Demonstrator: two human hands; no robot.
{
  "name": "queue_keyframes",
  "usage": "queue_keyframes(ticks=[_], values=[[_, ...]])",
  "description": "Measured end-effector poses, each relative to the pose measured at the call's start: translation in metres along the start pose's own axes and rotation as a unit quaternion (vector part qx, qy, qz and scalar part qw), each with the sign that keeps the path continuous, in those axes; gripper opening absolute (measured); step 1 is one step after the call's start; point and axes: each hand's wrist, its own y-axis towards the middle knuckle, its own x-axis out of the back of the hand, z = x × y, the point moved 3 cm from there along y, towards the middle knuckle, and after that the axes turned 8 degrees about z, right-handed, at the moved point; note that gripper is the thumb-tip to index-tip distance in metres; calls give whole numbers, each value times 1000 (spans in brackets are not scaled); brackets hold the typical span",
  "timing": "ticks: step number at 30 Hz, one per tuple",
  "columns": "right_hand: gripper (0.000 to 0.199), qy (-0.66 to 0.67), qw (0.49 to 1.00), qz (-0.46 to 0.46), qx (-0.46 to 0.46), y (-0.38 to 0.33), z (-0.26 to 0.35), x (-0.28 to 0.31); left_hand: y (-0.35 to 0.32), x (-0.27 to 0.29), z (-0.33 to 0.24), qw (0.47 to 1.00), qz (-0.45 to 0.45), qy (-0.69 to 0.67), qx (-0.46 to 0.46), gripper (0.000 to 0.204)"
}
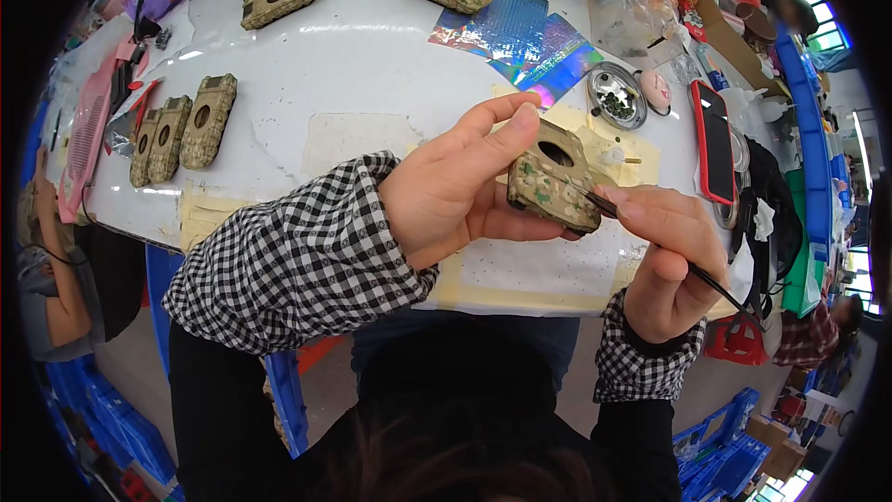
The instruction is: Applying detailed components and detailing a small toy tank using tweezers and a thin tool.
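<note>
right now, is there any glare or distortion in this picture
Head view: glare streaks the white tabletop, whose front edge bows with fisheye distortion; the foil sheets reflect rainbow colours; the camouflage case in the left hand looks fairly sharp.

Three shells (165, 137) lie near the table's (307, 74) left edge, two shells (282, 5) toward its far-left corner; the dish (639, 112) sits between foil (518, 28) and phone (713, 135) by the right edge. Over the front edge, left hand (446, 195) and held shell (546, 186) lie left of right hand (674, 246) and tweezers (714, 285).
</note>
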Motion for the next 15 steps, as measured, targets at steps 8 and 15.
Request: queue_keyframes(ticks=[8, 15], values=[[36, 2, 1000, 16, 8, 2, -1, -1, 0, -2, -1, 1000, -16, 6, 0, 54], [35, -12, 1000, 24, 8, 2, 0, 0, 0, -2, 0, 1000, -17, 5, -1, 54]])
